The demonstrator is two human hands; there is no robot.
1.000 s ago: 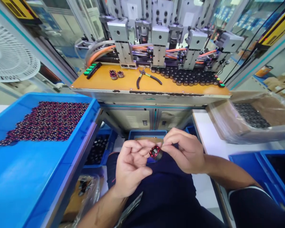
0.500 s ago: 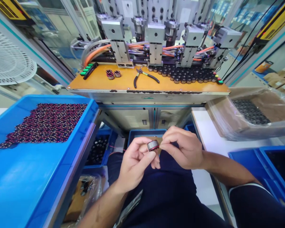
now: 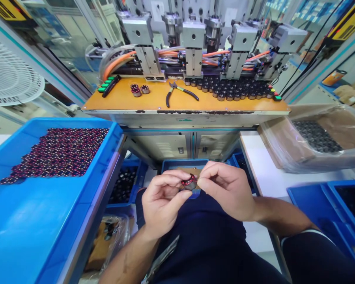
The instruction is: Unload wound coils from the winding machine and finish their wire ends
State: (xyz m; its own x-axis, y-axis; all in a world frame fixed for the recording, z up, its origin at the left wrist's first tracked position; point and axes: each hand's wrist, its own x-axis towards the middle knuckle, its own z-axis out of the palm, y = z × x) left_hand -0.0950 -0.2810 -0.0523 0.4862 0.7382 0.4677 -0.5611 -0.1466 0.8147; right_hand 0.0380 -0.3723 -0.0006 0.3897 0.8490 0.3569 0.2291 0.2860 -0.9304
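Observation:
Low in the middle of the view, my left hand is closed around a small wound motor stator, thumb and fingers at its rim. The stator is a dark metal ring with red windings, tilted so that its red wound face shows. My right hand is pinched shut at the stator's right side, on a thin red wire end coming off it. The tip of that wire is hidden by the fingers. Both hands are above my lap.
On the orange bench lie cutting pliers, a few stators and rows of black round parts. A press machine stands behind. A blue tray of stators is left; a plastic-lined carton is right.
My left hand has turned the stator, so its red wound face shows instead of its smooth grey side. My right hand stays pinched beside it. The head view has shifted slightly.

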